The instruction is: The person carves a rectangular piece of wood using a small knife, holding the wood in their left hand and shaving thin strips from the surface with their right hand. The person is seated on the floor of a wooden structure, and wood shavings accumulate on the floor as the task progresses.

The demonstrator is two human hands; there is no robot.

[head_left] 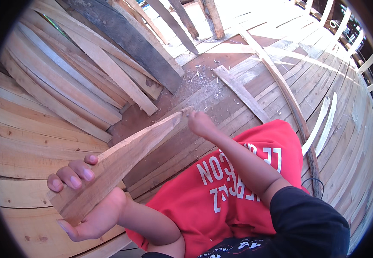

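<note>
Currently, a long, tapering board of light brown wood (126,158) slants from eight o'clock up to the centre of the view, its broad end toward the person. The left hand (105,208), at eight o'clock, grips that broad end, fingers curled over the far edge and thumb along the near one. The right hand (201,124), just above centre, is curled in at the board's narrow tip; whether it pinches the wood or something small cannot be told. Bright red cloth with white lettering (186,215) lies beneath both forearms at five o'clock. Curly pale wood shavings (203,79) litter the floor at twelve o'clock. A thick dark-grey plank (130,47) leans at eleven, beside pale, rough-sawn boards (57,75) at ten. Two slender whitish strips (327,122) lie at three.
</note>
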